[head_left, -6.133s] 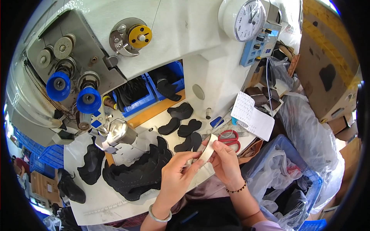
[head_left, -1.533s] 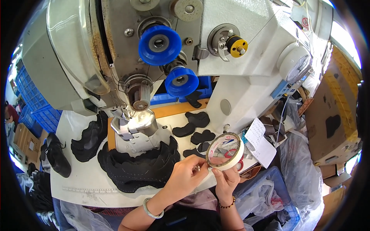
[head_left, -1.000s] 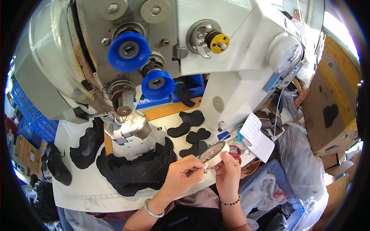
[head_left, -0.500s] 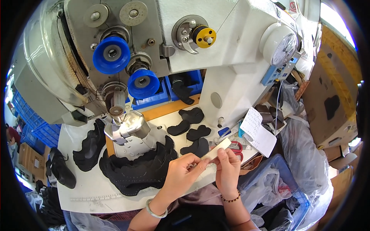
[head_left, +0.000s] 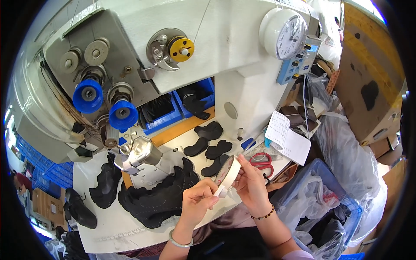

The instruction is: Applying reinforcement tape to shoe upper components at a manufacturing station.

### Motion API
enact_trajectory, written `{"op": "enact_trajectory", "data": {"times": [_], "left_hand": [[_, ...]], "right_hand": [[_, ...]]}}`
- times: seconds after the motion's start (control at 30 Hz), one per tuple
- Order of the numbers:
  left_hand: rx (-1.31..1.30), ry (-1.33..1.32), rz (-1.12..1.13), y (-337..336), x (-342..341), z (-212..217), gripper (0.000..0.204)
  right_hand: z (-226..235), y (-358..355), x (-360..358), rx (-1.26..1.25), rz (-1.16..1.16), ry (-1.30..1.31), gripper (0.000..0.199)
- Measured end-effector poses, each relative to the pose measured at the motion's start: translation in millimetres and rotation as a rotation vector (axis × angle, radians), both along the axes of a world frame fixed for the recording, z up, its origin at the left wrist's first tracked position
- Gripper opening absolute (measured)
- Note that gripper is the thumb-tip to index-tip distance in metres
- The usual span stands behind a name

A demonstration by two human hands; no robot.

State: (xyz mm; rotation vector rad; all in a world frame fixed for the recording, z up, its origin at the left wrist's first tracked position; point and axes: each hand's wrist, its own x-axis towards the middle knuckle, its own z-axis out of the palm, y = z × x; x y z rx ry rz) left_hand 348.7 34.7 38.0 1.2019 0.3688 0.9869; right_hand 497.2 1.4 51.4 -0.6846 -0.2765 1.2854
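Note:
A roll of cream masking tape (head_left: 234, 171) is held on edge above the front of the white machine table. My right hand (head_left: 253, 186) grips its right side, thumb on top. At the lower left of the roll, my left hand (head_left: 197, 203) is closed, finger and thumb at a short loose end of the tape (head_left: 222, 191). Just behind the roll lie several small black curved shoe pieces (head_left: 209, 130). A large stack of overlapping black shoe uppers (head_left: 151, 201) sits left of my left hand, below the machine's metal post (head_left: 141, 149).
The sewing machine's pale body (head_left: 234, 47) overhangs the table. Red-handled scissors (head_left: 261, 164) and a written paper sheet (head_left: 286, 138) lie to the right. A blue crate (head_left: 318, 173) with plastic bags stands lower right. Blue bins (head_left: 167, 121) hold black pieces; black shoes (head_left: 81, 210) lie left.
The tape has turned from a narrow edge-on strip to show its ring shape. My left hand has moved down to its lower edge. The whole view has shifted, with the machine now further left.

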Motion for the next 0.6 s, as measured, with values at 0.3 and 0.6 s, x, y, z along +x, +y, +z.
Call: {"op": "enact_trajectory", "data": {"times": [0.3, 0.6], "left_hand": [[0.172, 0.049, -0.017, 2.7, -4.8, -1.6, 0.017], [0.140, 0.384, 0.270, 2.8, -13.7, 21.2, 0.009]], "right_hand": [[5.5, -0.9, -1.5, 0.037, -0.008, 0.005, 0.023], [1.5, -4.7, -1.8, 0.260, -0.199, -0.286, 0.017]]}}
